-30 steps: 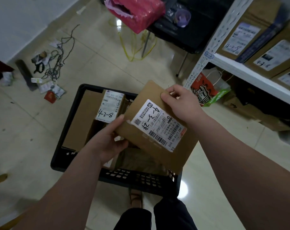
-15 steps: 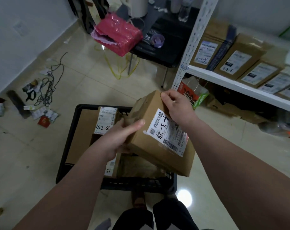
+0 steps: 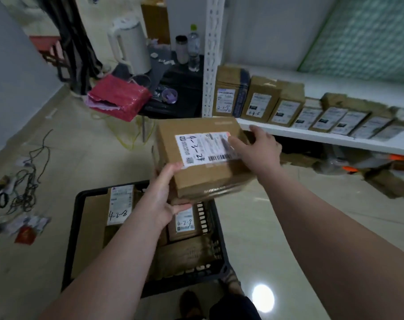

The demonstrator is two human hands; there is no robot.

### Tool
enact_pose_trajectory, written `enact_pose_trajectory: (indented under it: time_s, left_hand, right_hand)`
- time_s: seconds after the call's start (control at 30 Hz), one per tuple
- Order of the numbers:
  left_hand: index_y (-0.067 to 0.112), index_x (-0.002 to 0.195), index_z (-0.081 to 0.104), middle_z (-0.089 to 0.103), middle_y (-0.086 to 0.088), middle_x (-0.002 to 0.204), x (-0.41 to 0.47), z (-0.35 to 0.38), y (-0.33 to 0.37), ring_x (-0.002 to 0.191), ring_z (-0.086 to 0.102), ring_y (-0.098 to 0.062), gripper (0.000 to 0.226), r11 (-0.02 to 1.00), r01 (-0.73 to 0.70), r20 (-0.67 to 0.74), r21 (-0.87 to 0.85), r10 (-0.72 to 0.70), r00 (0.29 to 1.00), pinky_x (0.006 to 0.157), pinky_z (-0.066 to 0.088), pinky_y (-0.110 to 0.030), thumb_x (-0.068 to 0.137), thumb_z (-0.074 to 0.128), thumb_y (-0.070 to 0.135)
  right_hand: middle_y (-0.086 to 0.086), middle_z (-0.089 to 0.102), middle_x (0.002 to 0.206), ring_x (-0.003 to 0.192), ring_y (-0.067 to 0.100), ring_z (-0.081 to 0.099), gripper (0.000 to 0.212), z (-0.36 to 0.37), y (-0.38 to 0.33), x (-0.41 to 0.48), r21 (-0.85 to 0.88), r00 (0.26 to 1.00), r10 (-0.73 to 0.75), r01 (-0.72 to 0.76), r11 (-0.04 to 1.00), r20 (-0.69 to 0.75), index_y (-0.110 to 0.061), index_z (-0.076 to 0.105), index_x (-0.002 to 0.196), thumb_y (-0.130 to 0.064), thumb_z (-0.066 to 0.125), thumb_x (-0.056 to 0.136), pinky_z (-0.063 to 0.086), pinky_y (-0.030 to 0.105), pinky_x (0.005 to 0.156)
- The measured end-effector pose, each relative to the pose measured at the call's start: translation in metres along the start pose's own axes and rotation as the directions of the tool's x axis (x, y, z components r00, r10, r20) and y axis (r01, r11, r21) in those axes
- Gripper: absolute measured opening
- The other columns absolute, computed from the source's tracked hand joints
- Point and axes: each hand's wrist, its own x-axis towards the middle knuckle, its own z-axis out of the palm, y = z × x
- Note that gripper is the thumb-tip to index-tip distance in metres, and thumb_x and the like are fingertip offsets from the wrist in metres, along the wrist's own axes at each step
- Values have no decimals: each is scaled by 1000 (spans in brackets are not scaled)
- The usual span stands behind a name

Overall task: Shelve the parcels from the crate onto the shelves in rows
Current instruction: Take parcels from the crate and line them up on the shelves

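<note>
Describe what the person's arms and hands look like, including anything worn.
The left arm and right arm are bare, with no sleeve in view. The left hand and right hand wear no gloves; no watch, ring or wristband shows.

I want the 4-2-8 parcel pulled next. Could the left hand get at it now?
Probably not yet: the left hand grips the lifted parcel. The 4-2-8 parcel lies uncovered on top in the crate, so once freed, likely yes.

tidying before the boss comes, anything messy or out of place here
Yes. A torn red bag hangs over the edge of the black table, and tangled cords and paper scraps litter the floor at left.
</note>
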Motion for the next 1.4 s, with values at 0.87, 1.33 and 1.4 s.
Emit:
enact_pose_trajectory:
  time_s: [0.87,1.33,1.4]
  left_hand:
    - [40,145,30,46,-6,145,-80,247,-14,129,45,-34,136,995,-85,631,48,36,775,100,28,-72,25,95,48]
    - [12,113,60,59,-15,103,-142,383,13,86,61,-27,76,951,-277,704,139,102,703,68,59,-42,43,77,35]
    - [10,111,60,58,-16,104,-147,395,22,88,60,-28,67,950,-292,695,113,134,706,71,58,-46,50,76,33]
  right_hand:
    - [14,63,131,125,38,55,89,-271,149,-20,952,991,-75,-87,292,114,-18,56,135,-51,81,56,33,61,109]
    - [10,69,121,109,27,68,87,-430,173,-5,901,919,-378,69,428,110,-25,73,110,-67,87,35,50,49,92]
    - [11,68,124,112,30,66,95,-444,169,3,872,915,-378,63,485,144,-24,69,118,-67,87,35,49,52,92]
